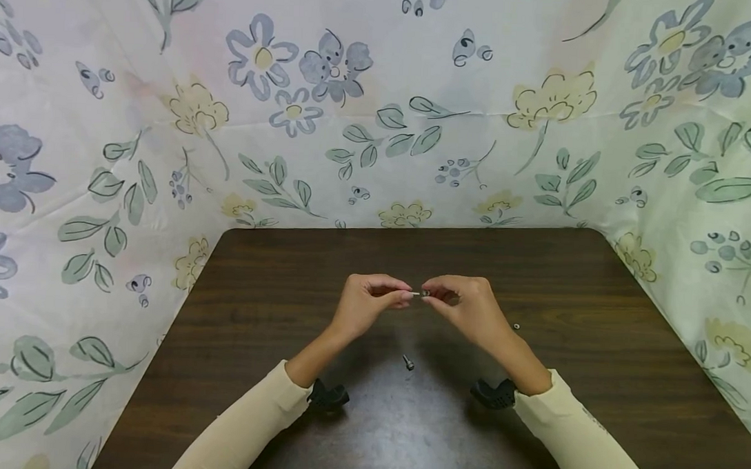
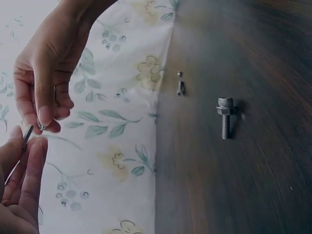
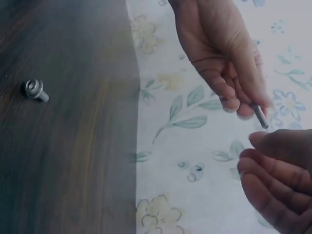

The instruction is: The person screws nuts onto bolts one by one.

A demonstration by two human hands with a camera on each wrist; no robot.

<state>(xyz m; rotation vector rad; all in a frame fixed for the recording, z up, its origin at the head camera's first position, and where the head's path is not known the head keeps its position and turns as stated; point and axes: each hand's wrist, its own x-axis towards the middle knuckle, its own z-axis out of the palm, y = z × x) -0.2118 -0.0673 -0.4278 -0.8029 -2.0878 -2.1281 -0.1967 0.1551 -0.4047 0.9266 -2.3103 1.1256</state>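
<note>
My left hand (image 1: 367, 303) pinches a bolt (image 3: 261, 117) between thumb and fingertips. Its slim metal shaft points toward my right hand (image 1: 466, 307), and its head is hidden in the fingers. A small metal nut (image 2: 41, 126) is pinched by the right thumb and fingertips, close to the bolt's free end. Both hands are raised over the middle of the table, fingertips nearly meeting. Below and nearer to me, a socket-head bolt (image 2: 225, 117) with a nut on it lies on the wood.
The dark wooden table (image 1: 274, 279) reaches back to a floral cloth (image 1: 365, 179), which also hangs along both sides. A small nut (image 1: 516, 326) lies beside the right forearm. Another small bolt (image 2: 181, 88) shows farther off in the left wrist view.
</note>
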